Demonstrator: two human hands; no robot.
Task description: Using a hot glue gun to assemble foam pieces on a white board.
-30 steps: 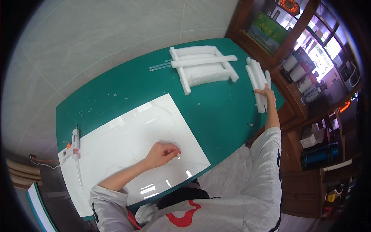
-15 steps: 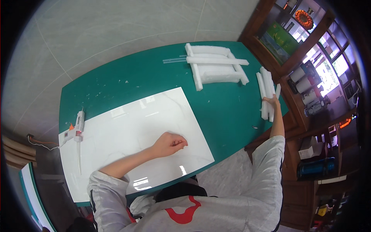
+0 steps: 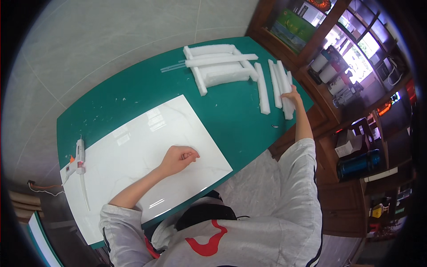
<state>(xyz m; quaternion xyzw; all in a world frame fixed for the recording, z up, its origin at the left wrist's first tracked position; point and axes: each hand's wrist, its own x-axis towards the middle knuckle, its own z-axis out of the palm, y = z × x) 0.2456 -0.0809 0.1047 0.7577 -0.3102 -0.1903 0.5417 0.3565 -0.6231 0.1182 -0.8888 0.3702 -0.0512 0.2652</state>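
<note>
My left hand rests loosely curled over a glossy white board, and nothing shows in its fingers. At the table's right end, my right hand reaches out and is closed around a white foam strip, thumb on its left side. Beside it lies another foam strip, and farther left a separate foam strip lies apart. A white foam frame sits at the back of the table, with a long foam bar across it. Its strips' undersides are hidden.
The green tabletop bears small white scraps. A white hot glue gun with a glue stick lies at the board's left, its cord trailing off. Clear thin sticks poke from the foam frame. A wooden cabinet borders the table's right end.
The view has turned to the right. One foam strip now lies apart, left of the group, near the foam frame. My right hand stays at the remaining strips; my left hand is still curled on the board.
</note>
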